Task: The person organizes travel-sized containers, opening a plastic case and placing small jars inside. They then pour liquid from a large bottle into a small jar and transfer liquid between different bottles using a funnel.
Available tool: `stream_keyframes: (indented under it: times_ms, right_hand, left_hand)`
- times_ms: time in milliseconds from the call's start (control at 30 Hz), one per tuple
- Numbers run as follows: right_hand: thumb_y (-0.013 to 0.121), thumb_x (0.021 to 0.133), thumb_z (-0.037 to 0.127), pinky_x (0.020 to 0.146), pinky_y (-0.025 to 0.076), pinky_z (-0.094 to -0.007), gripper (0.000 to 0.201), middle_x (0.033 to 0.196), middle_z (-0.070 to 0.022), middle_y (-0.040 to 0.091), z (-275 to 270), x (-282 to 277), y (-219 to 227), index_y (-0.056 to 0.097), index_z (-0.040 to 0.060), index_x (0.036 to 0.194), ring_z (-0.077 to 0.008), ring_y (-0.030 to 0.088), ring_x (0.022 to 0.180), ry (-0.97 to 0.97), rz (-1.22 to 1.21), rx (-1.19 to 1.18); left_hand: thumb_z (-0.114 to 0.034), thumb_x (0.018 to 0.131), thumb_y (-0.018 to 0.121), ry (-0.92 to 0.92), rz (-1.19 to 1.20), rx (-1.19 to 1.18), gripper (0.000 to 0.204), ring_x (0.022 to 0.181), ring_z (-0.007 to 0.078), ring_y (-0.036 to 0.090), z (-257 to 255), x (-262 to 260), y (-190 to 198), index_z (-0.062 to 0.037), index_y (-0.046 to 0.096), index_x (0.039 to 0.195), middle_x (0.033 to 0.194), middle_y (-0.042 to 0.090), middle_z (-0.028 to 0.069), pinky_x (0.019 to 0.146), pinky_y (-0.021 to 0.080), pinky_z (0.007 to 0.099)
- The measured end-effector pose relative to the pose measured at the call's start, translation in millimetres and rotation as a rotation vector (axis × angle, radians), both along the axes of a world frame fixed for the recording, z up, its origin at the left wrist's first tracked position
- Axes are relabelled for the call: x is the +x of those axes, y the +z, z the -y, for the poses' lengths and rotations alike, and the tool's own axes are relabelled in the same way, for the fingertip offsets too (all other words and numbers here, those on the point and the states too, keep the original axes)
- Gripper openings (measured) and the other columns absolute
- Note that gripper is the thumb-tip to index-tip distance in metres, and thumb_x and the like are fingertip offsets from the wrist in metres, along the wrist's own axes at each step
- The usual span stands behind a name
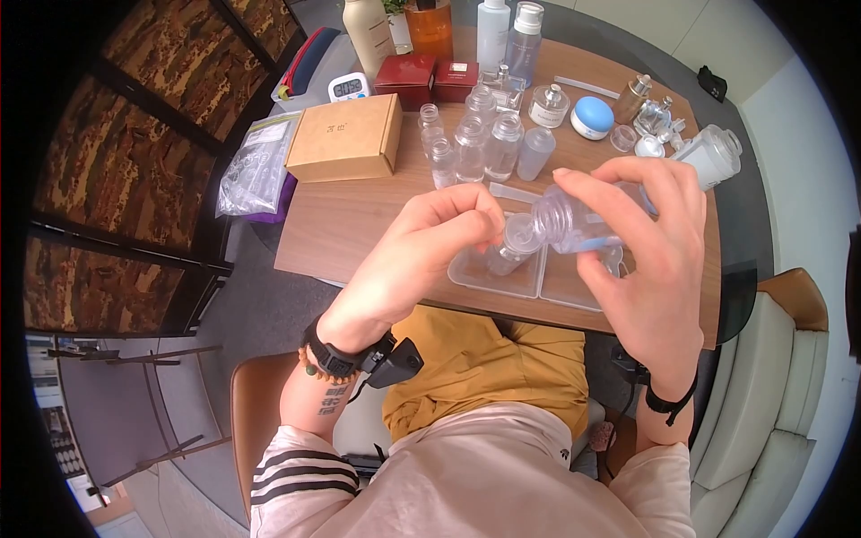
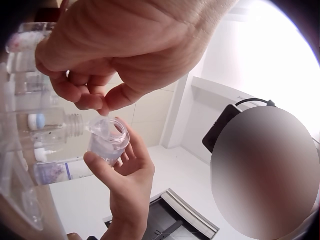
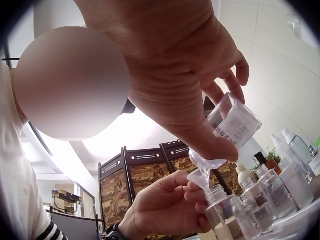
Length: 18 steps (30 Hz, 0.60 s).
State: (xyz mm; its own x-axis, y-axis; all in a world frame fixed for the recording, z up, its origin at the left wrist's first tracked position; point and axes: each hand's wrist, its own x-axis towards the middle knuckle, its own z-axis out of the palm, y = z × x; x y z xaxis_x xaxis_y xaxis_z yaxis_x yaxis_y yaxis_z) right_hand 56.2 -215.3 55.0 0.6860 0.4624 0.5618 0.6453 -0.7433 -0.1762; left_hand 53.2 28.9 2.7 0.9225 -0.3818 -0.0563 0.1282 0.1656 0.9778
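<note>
My left hand [image 1: 421,238] pinches the edge of a small clear funnel [image 3: 199,177] between thumb and fingertips. The funnel's spout points into the threaded neck of an uncapped clear bottle [image 3: 218,216]. Above it, my right hand [image 1: 659,238] grips a wide-mouthed clear plastic bottle [image 3: 237,125] with a printed label, thumb on one side and fingers on the other. This bottle is tipped mouth-down toward the funnel, and clear liquid shows at its lip in the right wrist view. In the head view, the receiving bottle stands over a clear plastic tray [image 1: 484,280].
Behind the hands stand several open clear bottles [image 1: 470,148]. A cardboard box [image 1: 345,136], a zip bag [image 1: 260,166] and a small timer [image 1: 348,87] are at the left. Further back are red boxes [image 1: 405,79], a blue-lidded jar [image 1: 592,117] and a dropper bottle [image 1: 632,97].
</note>
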Motion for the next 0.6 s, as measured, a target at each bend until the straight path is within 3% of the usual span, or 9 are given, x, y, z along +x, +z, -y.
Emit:
stream_keyframes:
  times_ms: [467, 600]
  right_hand:
    - [0.075, 0.062, -0.005, 0.097, 0.043, -0.0421, 0.062, 0.114, -0.0033, 0.066, 1.0, 1.2, 1.5, 0.077, 0.0139, 0.121, -0.0278, 0.058, 0.112, -0.009, 0.021, -0.008]
    - [0.080, 0.059, -0.006, 0.094, 0.041, -0.0453, 0.063, 0.114, -0.0039, 0.065, 1.6, 2.2, 1.8, 0.072, 0.0118, 0.119, -0.0296, 0.057, 0.112, 0.017, 0.020, -0.006]
  left_hand:
    - [-0.023, 0.106, 0.059, -0.003, 0.017, 0.007, 0.020, 0.097, 0.0107, 0.051, 1.4, 0.4, 2.1, -0.0054, 0.066, 0.101, 0.097, 0.060, -0.0020, 0.093, 0.040, 0.0279]
    - [-0.023, 0.106, 0.059, -0.008, 0.026, 0.000, 0.020, 0.097, 0.0104, 0.051, 1.3, 0.4, 1.9, -0.0051, 0.066, 0.101, 0.098, 0.060, -0.0020, 0.093, 0.040, 0.0278]
